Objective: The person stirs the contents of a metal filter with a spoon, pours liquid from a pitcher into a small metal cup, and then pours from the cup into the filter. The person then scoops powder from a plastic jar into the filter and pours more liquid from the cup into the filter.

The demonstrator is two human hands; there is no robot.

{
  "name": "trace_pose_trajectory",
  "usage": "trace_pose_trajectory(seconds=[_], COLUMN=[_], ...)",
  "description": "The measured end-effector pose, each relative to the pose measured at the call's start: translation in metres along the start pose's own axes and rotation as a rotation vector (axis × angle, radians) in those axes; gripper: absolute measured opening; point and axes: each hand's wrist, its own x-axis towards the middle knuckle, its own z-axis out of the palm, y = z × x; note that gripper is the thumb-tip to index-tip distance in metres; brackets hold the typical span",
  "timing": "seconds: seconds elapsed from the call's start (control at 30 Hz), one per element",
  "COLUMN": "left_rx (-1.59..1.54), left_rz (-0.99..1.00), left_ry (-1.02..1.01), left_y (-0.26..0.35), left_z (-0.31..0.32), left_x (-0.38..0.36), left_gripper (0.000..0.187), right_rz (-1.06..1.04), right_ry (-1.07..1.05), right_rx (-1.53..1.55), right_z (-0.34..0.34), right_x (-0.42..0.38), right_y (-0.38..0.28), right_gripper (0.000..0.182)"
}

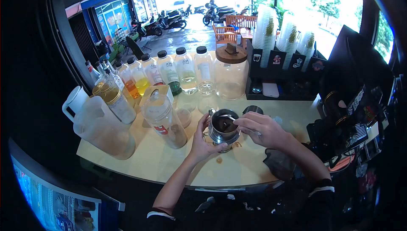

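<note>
A metal cup (224,126) with dark contents stands near the middle of the counter. My left hand (202,144) is wrapped around its left side and lower front. In my right hand (263,130), pinched between the fingers, is the handle of a spoon (231,118) that reaches into the cup; its lower end is hidden in the dark contents. Just behind my right hand a dark round container (253,109) is partly covered. Left of the cup stand a tall clear plastic jar (163,120) with a red label and a small clear round container (184,117).
Black-capped bottles (185,72) line the counter's back edge beside a large wooden-lidded jar (231,76). A pitcher (104,127) stands at left. Stacked plastic cups (265,36) rise from a black organizer (284,63). A dark cloth-like item (278,164) lies at the front right.
</note>
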Motion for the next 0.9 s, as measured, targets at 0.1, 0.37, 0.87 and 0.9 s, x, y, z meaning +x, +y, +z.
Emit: trace_pose_trajectory(seconds=[0.1,0.37,0.87,0.9], left_rx=[-0.005,0.331,0.331,0.332], left_rz=[0.009,0.182,0.15,0.15], left_ry=[0.009,-0.07,-0.13,-0.128], left_y=[0.008,0.057,0.068,0.071], left_z=[-0.004,-0.021,-0.02,-0.019], left_x=[0.006,0.03,0.046,0.045], left_gripper=[0.113,0.104,0.073,0.073], right_rz=[-0.055,-0.071,-0.074,-0.077], right_ry=[0.031,0.041,0.067,0.066], right_rx=[0.067,0.031,-0.242,-0.242], right_z=[0.0,0.004,0.024,0.021], right_x=[0.003,0.002,0.003,0.004], right_y=[-0.001,-0.009,-0.029,-0.029], right_gripper=[0.025,0.026,0.031,0.031])
